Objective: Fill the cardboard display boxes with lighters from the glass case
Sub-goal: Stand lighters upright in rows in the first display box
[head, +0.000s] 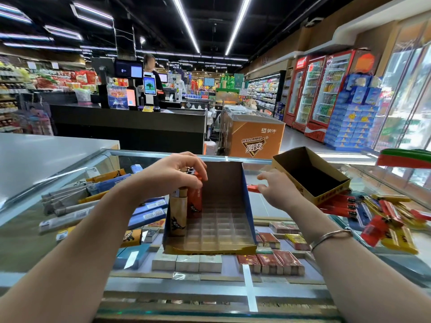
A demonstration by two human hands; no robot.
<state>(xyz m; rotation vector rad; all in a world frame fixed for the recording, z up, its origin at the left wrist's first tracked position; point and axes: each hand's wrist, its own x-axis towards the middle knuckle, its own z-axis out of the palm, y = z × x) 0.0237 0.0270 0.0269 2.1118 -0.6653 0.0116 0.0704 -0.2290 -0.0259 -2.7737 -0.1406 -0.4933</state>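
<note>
Two lighters (186, 203) stand in the display box (224, 247) on the glass case (70, 229) (left column), left hand (172, 173) pinching their tops, right hand (276, 188) gripping a red lighter (253, 188); seat each squarely in its cell.

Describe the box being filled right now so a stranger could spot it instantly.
Start at the glass case in the foreground. On its top, between the two forearms, stands the blue-sided display box with a clear grid tray, the left hand gripping lighters at its left edge. Unlike the tilted yellow box farther right, it already holds lighters.
</note>
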